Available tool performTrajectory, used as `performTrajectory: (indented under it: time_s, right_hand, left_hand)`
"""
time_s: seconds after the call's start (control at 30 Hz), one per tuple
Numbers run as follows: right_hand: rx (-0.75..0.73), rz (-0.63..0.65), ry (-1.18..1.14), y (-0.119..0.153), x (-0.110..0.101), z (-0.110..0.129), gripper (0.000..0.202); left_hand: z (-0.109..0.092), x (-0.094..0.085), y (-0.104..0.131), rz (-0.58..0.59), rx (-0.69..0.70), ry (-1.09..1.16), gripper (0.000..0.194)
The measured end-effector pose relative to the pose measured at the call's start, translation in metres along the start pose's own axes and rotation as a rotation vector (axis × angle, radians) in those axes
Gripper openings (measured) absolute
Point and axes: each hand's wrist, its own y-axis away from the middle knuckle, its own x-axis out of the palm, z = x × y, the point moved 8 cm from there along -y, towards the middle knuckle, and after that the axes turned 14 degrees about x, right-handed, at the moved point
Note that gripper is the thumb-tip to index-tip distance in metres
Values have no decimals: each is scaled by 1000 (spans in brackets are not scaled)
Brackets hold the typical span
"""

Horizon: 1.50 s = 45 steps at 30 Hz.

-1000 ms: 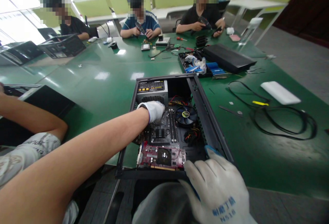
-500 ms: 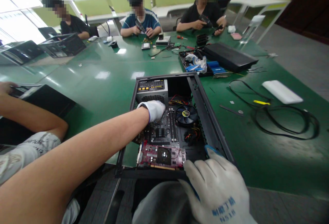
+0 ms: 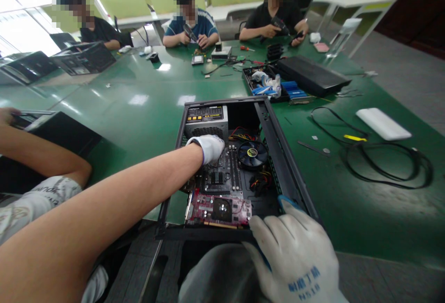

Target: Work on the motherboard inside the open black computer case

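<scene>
An uncovered black computer case (image 3: 287, 168) lies on the table's near edge, its inside facing up. My left hand (image 3: 211, 149), in a white glove, reaches into it beside the silver power supply (image 3: 208, 124), over the top of the motherboard (image 3: 222, 173). Its fingers curl downward, and whatever they hold is hidden. With a white and blue glove on, my right hand (image 3: 292, 243) grips the case's near right corner, thumb outside and fingers over the rim. A red graphics card (image 3: 201, 208) lies along the near side. A black round fan (image 3: 252, 154) sits right of the motherboard.
At left a person's arm (image 3: 41, 148) rests by another black case (image 3: 69, 136). Across the green table (image 3: 139, 122) sit several people, two with power drills (image 3: 280, 24). A black cable (image 3: 382, 182) and a white box (image 3: 383, 123) lie right; a parts tray (image 3: 247, 83) stands beyond.
Both hands keep their places on and in the case. The view has shifted very slightly; nothing has visibly been taken hold of or let go.
</scene>
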Motion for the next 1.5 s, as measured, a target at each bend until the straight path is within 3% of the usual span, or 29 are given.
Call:
performTrajectory:
  time_s: [1.5]
  right_hand:
    - [4,-9,-2,-3,-2,1,24]
  left_hand:
    - [-5,7,-6,38,71,-53,57]
